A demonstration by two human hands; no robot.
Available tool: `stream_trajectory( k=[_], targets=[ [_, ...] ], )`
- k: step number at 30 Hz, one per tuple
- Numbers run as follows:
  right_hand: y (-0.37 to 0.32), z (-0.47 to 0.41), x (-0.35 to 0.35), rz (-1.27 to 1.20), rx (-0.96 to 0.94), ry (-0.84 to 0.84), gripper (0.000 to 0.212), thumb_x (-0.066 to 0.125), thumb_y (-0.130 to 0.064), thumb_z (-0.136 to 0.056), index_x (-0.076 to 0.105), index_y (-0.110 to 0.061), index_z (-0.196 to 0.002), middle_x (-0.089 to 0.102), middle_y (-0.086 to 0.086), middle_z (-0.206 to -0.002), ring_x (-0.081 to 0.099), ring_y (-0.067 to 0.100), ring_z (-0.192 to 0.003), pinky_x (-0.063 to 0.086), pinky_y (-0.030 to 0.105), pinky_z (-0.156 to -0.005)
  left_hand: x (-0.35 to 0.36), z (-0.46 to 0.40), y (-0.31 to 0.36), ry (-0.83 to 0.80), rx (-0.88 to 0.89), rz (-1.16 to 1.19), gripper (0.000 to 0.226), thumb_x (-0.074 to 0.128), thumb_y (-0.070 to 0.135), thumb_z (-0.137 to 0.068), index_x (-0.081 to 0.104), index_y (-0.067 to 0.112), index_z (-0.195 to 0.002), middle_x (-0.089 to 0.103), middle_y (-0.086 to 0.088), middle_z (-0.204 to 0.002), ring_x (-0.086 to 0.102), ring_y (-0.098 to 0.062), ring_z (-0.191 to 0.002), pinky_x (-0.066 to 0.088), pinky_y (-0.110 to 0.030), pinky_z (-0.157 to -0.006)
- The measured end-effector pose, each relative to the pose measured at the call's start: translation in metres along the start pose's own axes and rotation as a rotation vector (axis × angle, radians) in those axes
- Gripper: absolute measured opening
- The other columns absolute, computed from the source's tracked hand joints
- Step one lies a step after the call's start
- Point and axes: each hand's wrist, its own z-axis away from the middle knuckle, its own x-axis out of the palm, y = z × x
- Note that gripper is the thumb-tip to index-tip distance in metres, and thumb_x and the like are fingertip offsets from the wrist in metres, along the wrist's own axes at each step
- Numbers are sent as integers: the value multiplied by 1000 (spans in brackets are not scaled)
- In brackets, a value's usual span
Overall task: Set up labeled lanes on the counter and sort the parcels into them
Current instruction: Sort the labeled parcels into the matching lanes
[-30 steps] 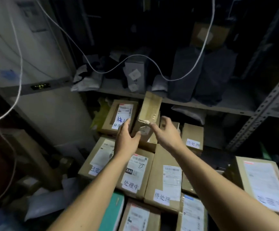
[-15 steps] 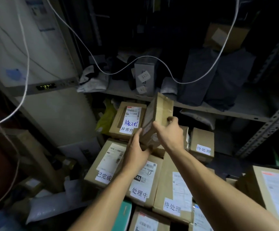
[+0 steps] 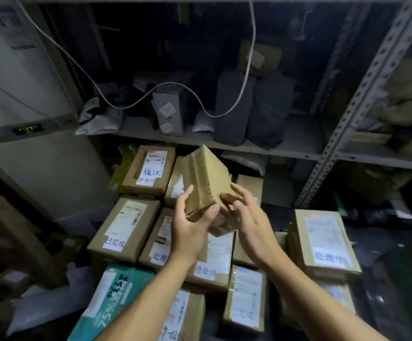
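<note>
Above the middle of the parcel spread, a small taped cardboard box (image 3: 206,179) is held off the pile, tilted with one corner up toward 12 o'clock. Left hand (image 3: 190,227) has its grip clamped on the box's lower near corner: thumb (image 3: 212,210) pressed on the facing side, fingers curled behind at 9 o'clock. Right hand (image 3: 251,217) is at the box's 4 o'clock; its fingers are spread and blurred, tips touching the lower edge. Whether that grip is clamped or merely resting, cannot tell.

Below the hands, flat brown parcels lie side by side on the desk, each with a white label.
- Parcel with blue handwriting (image 3: 150,172), at 10 o'clock from the held box, just under the shelf edge.
- Parcel marked 已完成 (image 3: 126,227), at 8 o'clock, touching its neighbour to the right.
- Parcel marked 待处理 (image 3: 212,264), at 6 o'clock, partly under the left wrist.
- Parcel at 4 o'clock (image 3: 323,244), well apart to the right, sitting on another box; its label is blurred.
- Green-and-white pack printed 75% (image 3: 116,299), at 7 o'clock, nearest the camera.

Metal shelf (image 3: 298,150) at 12 o'clock carries grey mailer bags (image 3: 234,104). White cable (image 3: 175,86) sags in front of it.
</note>
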Motion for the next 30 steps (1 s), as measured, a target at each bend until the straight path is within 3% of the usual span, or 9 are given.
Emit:
stream_trajectory(
  k=[4,6,10,13,16,20,24,27,30],
  targets=[
    [9,23,-41,-72,8,271,25,39,-25,-102,61,-36,-109,70,-8,-110,65,2,-104,53,33,-96,14,26,12,16,-21,77,75,81,54,-58,51,48,-126,64,9,-126,62,-8,-117,51,-37,-102],
    [6,36,-56,-63,23,292,18,45,-33,-103,60,-34,-113,68,-10,-110,65,0,-102,54,22,-87,24,41,23,-4,69,-74,78,84,53,-59,49,48,-128,61,15,-129,58,-1,-120,48,-33,-105],
    [-12,55,-73,24,36,130,71,69,-60,-81,43,-31,-140,59,-22,-117,60,-8,-104,50,14,-84,57,70,39,-162,264,-370,84,84,48,-64,39,59,-134,52,20,-135,60,-8,-119,55,-38,-94],
    [-18,68,-91,29,81,92,77,80,-41,-79,35,-32,-141,56,-26,-113,59,-8,-103,52,14,-81,78,82,45,-245,293,-397,106,80,39,-63,16,63,-145,45,9,-147,54,-14,-129,54,-47,-97],
    [-21,83,-120,-55,141,86,71,80,-26,-81,36,-25,-138,56,-17,-110,62,0,-100,57,24,-81,88,99,55,-400,295,-502,117,87,36,-68,6,57,-149,33,16,-149,36,14,-131,41,-22,-108],
    [-15,101,-156,-302,159,172,57,73,-21,-76,51,-18,-129,69,6,-111,71,24,-97,62,40,-77,105,122,63,-450,322,-334,84,68,46,-81,17,58,-147,34,24,-152,37,3,-139,40,-27,-111],
    [0,125,-191,-463,152,173,48,55,-26,-74,65,-16,-120,70,18,-117,65,44,-109,54,62,-89,127,128,70,-291,95,-208,70,58,42,-94,18,53,-150,33,9,-158,38,-8,-141,39,-39,-113],
    [10,150,-215,-486,142,161,37,52,-26,-80,72,-24,-112,73,12,-115,69,34,-105,58,53,-83,142,138,77,-482,-259,2,66,53,24,-101,19,31,-156,62,-5,-136,65,-19,-116,54,-38,-96],
    [26,173,-236,-463,171,167,29,46,-23,-99,71,-29,-113,74,6,-115,70,26,-107,58,48,-85,159,151,73,-556,-359,39,62,56,19,-98,28,26,-153,73,-6,-114,72,-24,-104,57,-40,-86]
  ],
)
